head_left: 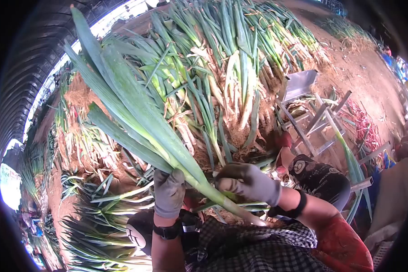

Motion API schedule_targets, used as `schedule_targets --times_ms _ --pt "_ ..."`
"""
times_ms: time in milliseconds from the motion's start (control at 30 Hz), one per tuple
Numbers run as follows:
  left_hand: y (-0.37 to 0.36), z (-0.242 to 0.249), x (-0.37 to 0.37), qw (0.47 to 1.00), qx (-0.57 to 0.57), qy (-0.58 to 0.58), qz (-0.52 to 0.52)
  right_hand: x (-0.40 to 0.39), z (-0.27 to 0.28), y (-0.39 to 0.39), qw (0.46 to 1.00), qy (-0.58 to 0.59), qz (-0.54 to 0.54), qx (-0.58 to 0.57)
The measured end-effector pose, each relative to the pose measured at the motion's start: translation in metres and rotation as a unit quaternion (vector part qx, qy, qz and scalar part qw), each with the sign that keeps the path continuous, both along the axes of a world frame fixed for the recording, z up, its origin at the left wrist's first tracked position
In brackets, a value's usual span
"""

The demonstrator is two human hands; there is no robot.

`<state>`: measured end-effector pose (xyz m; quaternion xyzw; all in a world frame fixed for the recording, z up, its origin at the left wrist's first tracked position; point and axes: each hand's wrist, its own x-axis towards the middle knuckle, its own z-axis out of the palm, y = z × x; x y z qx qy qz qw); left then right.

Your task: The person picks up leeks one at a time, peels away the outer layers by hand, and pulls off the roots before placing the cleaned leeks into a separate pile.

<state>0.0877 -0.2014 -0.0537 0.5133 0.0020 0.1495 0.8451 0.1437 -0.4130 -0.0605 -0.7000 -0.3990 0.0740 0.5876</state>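
A large leek (pixel 199 181) lies slantwise in front of my body, its broad green leaves reaching to the upper left and its pale root end low by my checkered apron (pixel 258 245). My left hand (pixel 169 192), in a grey glove, is closed around the stalk where the leaves fan out. Just right of the stalk is my gloved right hand (pixel 249 183), fingers curled in a pinch. What it pinches is hidden by the fingers.
Heaps of leeks with roots (pixel 231 86) cover the ground ahead. More leeks (pixel 104 235) lie in a pile at lower left. A metal frame (pixel 310 127) stands at right, with a long leek (pixel 347 152) across it. Red strings (pixel 365 122) lie beyond it.
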Motion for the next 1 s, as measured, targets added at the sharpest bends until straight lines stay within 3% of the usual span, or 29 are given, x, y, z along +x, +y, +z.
schedule_targets --times_ms 33,67,100,167,200,233,300,333,367,433,467,533,567,600,633,667,700,767,833,933,967,1000 --pt "-0.002 0.002 0.002 1.000 -0.003 0.001 -0.002 0.002 0.002 0.006 0.995 0.057 0.051 0.064" --pt "-0.001 0.004 0.004 1.000 -0.009 0.010 -0.026 0.006 0.012 0.005 0.986 0.118 0.115 -0.011" --pt "0.000 0.006 0.004 0.999 -0.015 0.018 -0.049 0.006 0.002 0.007 0.986 0.118 0.114 -0.013" --pt "0.004 -0.002 0.005 0.999 0.019 0.026 -0.013 0.008 -0.029 0.013 0.926 0.298 0.230 -0.014" --pt "0.005 -0.002 0.004 0.997 0.039 0.062 0.000 -0.003 -0.001 0.008 0.897 0.366 0.244 0.052" --pt "0.005 -0.003 0.003 0.993 0.057 0.100 0.012 -0.001 -0.017 0.005 0.895 0.368 0.246 0.047" --pt "0.000 -0.007 0.007 0.993 0.038 0.099 0.047 0.001 -0.049 -0.002 0.987 0.040 0.152 0.023" --pt "0.000 -0.010 0.009 0.993 0.041 0.094 0.061 0.006 -0.047 -0.008 0.981 -0.106 0.152 0.048" --pt "0.000 -0.012 0.011 0.992 0.046 0.088 0.074 0.010 -0.049 -0.008 0.982 -0.101 0.152 0.046" --pt "-0.004 -0.017 0.014 0.992 0.025 0.071 0.102 0.013 -0.045 -0.003 0.969 -0.201 0.135 0.039" --pt "-0.003 -0.017 0.014 0.992 0.026 0.083 0.094 -0.005 -0.039 -0.005 0.980 0.171 0.103 0.002" --pt "0.004 -0.024 0.012 0.991 0.027 0.095 0.085 -0.002 -0.036 -0.007 0.987 0.111 0.115 0.002" --pt "0.012 -0.037 0.009 0.964 0.240 0.016 0.118 -0.001 -0.034 -0.007 0.990 0.049 0.130 0.002" --pt "0.017 -0.044 0.006 0.884 0.439 -0.062 0.145 -0.006 -0.016 -0.009 0.976 0.175 0.124 -0.027" --pt "0.015 -0.035 0.005 0.885 0.437 -0.060 0.149 -0.008 -0.013 -0.010 0.976 0.176 0.127 -0.030" --pt "0.011 -0.023 0.004 0.965 0.246 0.044 0.077 -0.010 -0.013 -0.013 0.969 0.216 0.108 -0.049" --pt "0.008 -0.016 0.003 0.988 0.041 0.146 -0.001 -0.012 -0.014 -0.017 0.960 0.258 0.087 -0.066" --pt "0.010 -0.031 0.005 0.989 0.038 0.142 0.025 -0.011 -0.029 -0.022 0.952 0.271 0.081 -0.116" --pt "0.017 -0.031 0.004 0.968 0.231 0.095 0.016 -0.017 -0.037 -0.018 0.980 0.179 0.081 -0.019" --pt "0.017 -0.031 0.005 0.953 0.269 0.138 0.030 -0.031 -0.031 -0.021 0.945 0.309 0.090 -0.052" --pt "0.013 -0.030 0.008 0.953 0.269 0.138 0.029 -0.036 -0.033 -0.022 0.919 0.377 0.091 -0.072" --pt "0.002 -0.027 0.012 0.987 0.086 0.132 0.031 -0.040 -0.045 -0.023 0.908 0.414 0.068 -0.018"
